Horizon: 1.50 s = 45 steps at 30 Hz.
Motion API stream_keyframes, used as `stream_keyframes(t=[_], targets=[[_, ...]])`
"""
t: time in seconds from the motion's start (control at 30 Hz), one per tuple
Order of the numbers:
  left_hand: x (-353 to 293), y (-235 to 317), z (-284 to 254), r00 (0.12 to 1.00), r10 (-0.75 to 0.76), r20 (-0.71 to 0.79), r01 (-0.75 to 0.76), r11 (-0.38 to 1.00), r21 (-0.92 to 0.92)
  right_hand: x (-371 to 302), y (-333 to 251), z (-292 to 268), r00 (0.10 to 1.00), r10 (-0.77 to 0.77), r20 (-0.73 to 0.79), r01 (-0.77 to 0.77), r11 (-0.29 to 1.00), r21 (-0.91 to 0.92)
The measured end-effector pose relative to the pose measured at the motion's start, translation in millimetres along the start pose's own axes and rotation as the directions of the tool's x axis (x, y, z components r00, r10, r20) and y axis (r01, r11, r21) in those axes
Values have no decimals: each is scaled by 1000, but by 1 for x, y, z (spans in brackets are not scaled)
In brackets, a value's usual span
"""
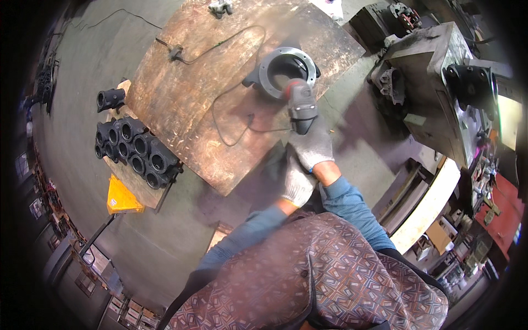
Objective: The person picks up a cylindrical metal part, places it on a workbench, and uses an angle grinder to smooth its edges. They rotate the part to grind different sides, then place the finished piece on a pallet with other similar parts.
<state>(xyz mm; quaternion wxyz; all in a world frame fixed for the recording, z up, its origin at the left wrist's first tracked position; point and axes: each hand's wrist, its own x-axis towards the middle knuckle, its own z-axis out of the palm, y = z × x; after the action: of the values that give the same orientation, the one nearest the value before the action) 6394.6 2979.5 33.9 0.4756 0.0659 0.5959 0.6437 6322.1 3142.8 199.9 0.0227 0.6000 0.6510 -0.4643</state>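
A scuffed brown tabletop lies above a grey floor. To the right are a boxy grey cabinet and a flat red surface.

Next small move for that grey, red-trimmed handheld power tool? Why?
I'd probably ease the grey, red-trimmed handheld power tool slightly along the silver, round metal flange: its head overlaps the rim's near side, and the grey-gloved right hand grips its body. Contact isn't clear.

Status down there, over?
Grey-gloved right hand gripping grey power tool; gloved left hand alongside. Tool overlaps round, silver-rimmed black metal casting. Thin black cord loops nearby.
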Motion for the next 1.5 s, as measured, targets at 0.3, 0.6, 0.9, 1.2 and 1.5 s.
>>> stream_keyframes(t=[0.3,0.6,0.9,1.2,1.5], targets=[[-7,68,-6,991,113,-73,-90,959,268,-5,-27,15,988,-14,153,27,996,-88],[-1,55,-1,980,-188,-62,162,943,-292,-1,-44,17,988,-20,151,37,993,-109],[12,66,-1,977,-183,-107,127,910,-395,9,-49,17,976,-151,156,167,981,-95],[27,72,4,985,-14,-175,40,988,148,26,-62,13,973,-122,197,145,984,-108],[48,56,-5,989,-21,-146,12,998,-66,43,-80,11,969,-124,214,156,978,-137]])
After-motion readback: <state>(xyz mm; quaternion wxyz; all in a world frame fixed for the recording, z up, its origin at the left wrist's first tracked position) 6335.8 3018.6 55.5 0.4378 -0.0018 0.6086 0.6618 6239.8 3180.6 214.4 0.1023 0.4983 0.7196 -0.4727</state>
